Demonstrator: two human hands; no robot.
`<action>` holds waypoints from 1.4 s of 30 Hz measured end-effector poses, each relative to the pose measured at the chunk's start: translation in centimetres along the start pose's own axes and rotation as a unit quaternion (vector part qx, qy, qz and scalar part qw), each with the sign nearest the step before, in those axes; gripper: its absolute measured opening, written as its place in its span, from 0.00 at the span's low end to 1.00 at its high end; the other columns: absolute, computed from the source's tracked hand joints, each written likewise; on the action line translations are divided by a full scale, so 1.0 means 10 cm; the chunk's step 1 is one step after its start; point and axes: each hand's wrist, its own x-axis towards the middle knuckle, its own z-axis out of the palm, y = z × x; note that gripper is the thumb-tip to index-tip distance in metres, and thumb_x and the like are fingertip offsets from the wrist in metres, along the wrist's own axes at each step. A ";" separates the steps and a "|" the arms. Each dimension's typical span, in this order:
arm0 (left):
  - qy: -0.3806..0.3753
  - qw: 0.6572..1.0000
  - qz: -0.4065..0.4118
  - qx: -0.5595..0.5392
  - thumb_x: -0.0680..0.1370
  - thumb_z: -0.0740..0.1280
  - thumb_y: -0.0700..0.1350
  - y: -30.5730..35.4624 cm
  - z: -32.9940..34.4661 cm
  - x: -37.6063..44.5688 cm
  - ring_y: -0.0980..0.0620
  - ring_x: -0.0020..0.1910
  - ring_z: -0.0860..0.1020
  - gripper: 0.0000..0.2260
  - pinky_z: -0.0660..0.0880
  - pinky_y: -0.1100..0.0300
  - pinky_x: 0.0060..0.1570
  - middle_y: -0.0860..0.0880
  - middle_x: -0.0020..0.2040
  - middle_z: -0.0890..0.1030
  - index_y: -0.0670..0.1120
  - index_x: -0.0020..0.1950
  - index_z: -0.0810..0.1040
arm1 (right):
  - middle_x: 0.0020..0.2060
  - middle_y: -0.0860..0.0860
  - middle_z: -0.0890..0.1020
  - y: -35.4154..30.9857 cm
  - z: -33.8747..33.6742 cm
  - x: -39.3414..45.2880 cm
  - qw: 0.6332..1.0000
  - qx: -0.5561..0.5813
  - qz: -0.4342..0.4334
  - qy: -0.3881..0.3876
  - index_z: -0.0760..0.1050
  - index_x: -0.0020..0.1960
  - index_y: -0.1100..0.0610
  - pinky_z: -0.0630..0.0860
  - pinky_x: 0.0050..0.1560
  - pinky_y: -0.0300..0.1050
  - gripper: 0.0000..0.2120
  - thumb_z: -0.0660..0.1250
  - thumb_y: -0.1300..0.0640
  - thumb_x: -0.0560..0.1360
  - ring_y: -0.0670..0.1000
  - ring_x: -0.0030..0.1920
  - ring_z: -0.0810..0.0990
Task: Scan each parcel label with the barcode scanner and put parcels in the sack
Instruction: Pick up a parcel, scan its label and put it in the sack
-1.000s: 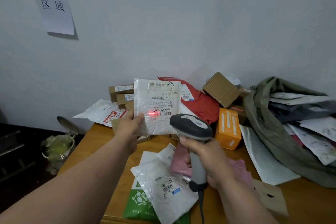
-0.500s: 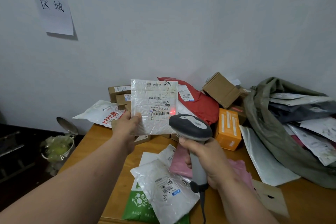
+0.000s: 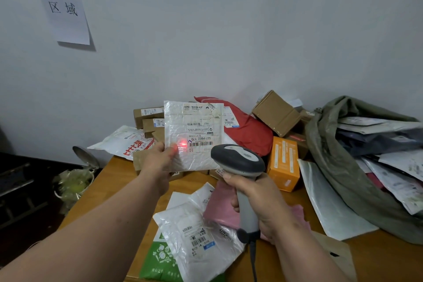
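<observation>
Right now my left hand (image 3: 160, 160) pinches the lower left corner of a white bubble mailer (image 3: 193, 136), holding it upright above the wooden table (image 3: 109, 181) with its shipping label (image 3: 201, 128) facing me, printed upside down. My right hand (image 3: 258, 199) is wrapped firmly round the grey handle of the barcode scanner (image 3: 240, 165), whose head points at the mailer. A red scan dot (image 3: 183, 144) glows on the mailer just left of the barcode, close beside my left thumb. Below my hands lie more parcels: a white poly bag (image 3: 196, 236) with a label, a pink bag (image 3: 219, 208) under the scanner, and a green-and-white bag (image 3: 158, 261) at the table's near edge. Behind the mailer I see a red parcel (image 3: 249, 128), several brown cartons (image 3: 275, 113) and an orange box (image 3: 283, 162). The olive-green sack (image 3: 332, 162) slumps on the right of the table, with flat parcels inside its open mouth.
</observation>
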 end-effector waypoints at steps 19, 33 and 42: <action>-0.026 0.999 -0.003 0.023 0.83 0.62 0.42 -0.33 0.90 0.05 0.42 0.50 0.81 0.04 0.80 0.44 0.49 0.43 0.54 0.81 0.48 0.53 0.75 | 0.28 0.50 0.79 0.00 -0.91 0.19 1.000 0.020 0.021 0.008 0.81 0.40 0.54 0.77 0.38 0.49 0.05 0.76 0.56 0.71 0.53 0.32 0.78; -0.173 0.981 -0.067 0.058 0.83 0.63 0.43 -0.45 2.12 0.41 0.43 0.48 0.82 0.05 0.80 0.45 0.48 0.43 0.50 0.83 0.45 0.56 0.77 | 0.34 0.52 0.84 -0.03 -1.64 0.40 0.967 0.108 0.035 0.228 0.82 0.49 0.58 0.78 0.35 0.46 0.10 0.76 0.54 0.71 0.52 0.36 0.83; -0.253 0.961 -0.091 0.069 0.82 0.65 0.44 -0.70 3.56 0.35 0.46 0.48 0.83 0.07 0.81 0.50 0.47 0.45 0.50 0.85 0.46 0.59 0.78 | 0.43 0.56 0.87 -0.09 -2.61 0.62 0.932 0.216 -0.034 0.290 0.84 0.49 0.57 0.80 0.46 0.52 0.06 0.75 0.59 0.73 0.55 0.43 0.84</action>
